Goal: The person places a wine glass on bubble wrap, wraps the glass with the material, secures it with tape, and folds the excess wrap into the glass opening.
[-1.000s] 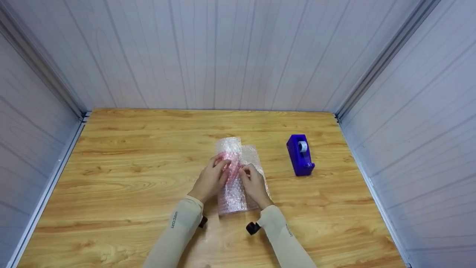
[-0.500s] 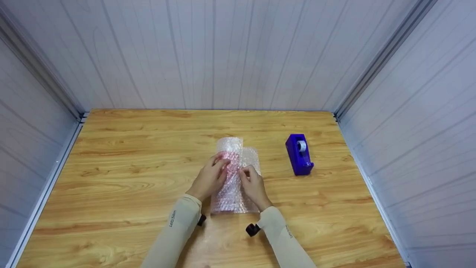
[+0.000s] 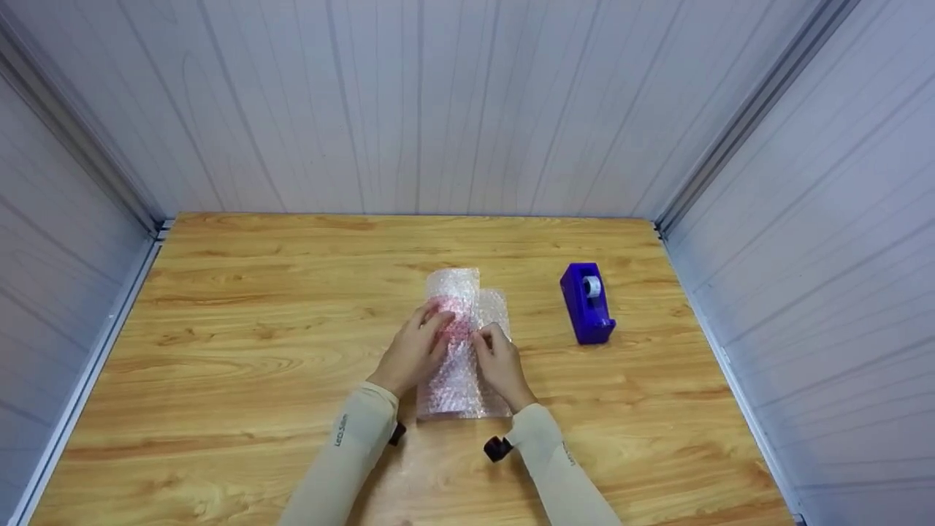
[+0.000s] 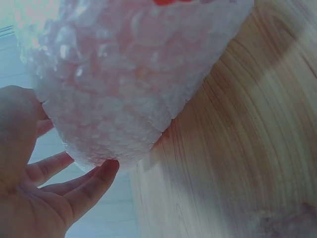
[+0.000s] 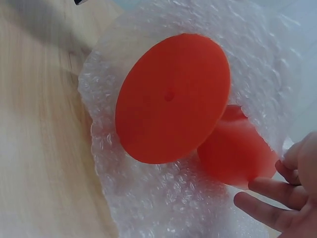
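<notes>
A sheet of bubble wrap (image 3: pixel 456 372) lies partly rolled on the wooden table, showing pink where a red thing is inside. In the right wrist view this red thing (image 5: pixel 173 99) has a flat round disc with a small central dimple and a rounded part behind it, like a goblet seen from its foot. My left hand (image 3: pixel 415 349) holds the roll from the left, with fingertips (image 4: pixel 106 171) curved against the bubble wrap. At the roll's right side my right hand (image 3: pixel 502 363) pinches the wrap's edge, and its other fingers (image 5: pixel 277 192) reach along the red thing.
A blue tape dispenser (image 3: pixel 589 303) with a tape roll stands to the right of the wrap. Pale panel walls (image 3: pixel 409 109) enclose the table (image 3: pixel 256 307) at the back and both sides. A flat layer of wrap (image 3: pixel 494 303) extends under the roll's right side.
The wrap's near end has swung left, and the flat layer on the right shows a narrower strip. Both hands stay nearly in place, with the roll's top edge slightly further right.
</notes>
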The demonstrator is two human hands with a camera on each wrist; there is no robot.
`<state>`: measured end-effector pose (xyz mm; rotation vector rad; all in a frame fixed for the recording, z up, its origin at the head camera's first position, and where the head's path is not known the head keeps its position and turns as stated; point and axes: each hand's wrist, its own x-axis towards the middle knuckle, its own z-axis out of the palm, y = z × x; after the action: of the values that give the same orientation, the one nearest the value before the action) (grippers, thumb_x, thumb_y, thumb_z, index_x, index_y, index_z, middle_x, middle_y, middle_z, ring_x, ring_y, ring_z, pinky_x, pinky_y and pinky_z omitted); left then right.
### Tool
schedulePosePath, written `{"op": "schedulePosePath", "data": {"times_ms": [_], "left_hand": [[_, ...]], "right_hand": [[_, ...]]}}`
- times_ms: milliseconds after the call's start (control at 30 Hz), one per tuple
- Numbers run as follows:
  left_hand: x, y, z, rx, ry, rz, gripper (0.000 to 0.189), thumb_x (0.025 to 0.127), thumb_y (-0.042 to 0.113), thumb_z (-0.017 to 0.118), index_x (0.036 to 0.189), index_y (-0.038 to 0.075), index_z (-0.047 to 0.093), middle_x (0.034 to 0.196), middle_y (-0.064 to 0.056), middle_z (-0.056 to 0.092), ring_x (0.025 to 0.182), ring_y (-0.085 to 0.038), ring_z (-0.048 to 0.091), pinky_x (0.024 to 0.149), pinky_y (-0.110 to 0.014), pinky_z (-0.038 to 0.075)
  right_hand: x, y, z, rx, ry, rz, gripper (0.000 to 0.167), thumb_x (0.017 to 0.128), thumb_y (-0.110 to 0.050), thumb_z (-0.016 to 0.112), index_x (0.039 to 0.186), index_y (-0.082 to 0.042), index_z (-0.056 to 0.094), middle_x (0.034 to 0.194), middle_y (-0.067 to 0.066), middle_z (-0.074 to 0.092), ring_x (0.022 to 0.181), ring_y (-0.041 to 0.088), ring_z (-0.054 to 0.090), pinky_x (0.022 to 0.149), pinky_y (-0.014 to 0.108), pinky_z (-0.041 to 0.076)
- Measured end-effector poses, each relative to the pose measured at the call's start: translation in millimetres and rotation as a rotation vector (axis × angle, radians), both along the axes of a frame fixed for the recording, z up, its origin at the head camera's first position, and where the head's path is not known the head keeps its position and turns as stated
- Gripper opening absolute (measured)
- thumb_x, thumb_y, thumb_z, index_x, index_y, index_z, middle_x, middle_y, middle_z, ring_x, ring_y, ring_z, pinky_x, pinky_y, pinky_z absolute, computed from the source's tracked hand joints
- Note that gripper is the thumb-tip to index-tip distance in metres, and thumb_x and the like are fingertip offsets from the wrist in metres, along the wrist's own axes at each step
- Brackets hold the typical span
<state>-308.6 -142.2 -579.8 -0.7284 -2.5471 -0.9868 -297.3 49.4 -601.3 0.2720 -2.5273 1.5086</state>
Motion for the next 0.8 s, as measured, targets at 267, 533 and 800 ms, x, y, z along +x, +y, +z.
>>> {"op": "schedulePosePath", "data": {"times_ms": [267,533,800], "left_hand": [[0.3,3.0,2.4,-0.049,0.006,0.006,0.036,0.096,0.012,0.068,0.131,0.008,0.064,0.142,-0.025,0.048,0.118,-0.045,0.056,0.099,-0.054,0.047],[0.5,5.1,3.7,-0.073,-0.007,0.022,0.037,0.094,0.012,0.070,0.131,0.010,0.065,0.142,-0.024,0.048,0.118,-0.047,0.055,0.098,-0.056,0.047],[1.5,6.3,0.9,-0.002,-0.004,0.029,0.035,0.098,0.006,0.062,0.133,0.003,0.061,0.142,-0.025,0.049,0.123,-0.044,0.054,0.103,-0.052,0.044]], "right_hand": [[-0.5,-2.6,-0.7,-0.002,0.005,-0.044,0.008,0.099,-0.010,0.063,0.094,-0.005,0.060,0.086,0.004,0.065,0.083,0.020,0.063,0.075,0.037,0.053],[-5.6,-1.7,-0.3,-0.054,0.087,0.017,0.009,0.094,0.000,0.067,0.102,0.001,0.064,0.098,0.012,0.069,0.092,0.028,0.067,0.083,0.036,0.057],[-7.0,1.8,0.1,-0.073,0.070,0.011,0.011,0.096,-0.005,0.065,0.106,-0.001,0.068,0.101,0.010,0.070,0.094,0.027,0.066,0.083,0.037,0.055]]}}
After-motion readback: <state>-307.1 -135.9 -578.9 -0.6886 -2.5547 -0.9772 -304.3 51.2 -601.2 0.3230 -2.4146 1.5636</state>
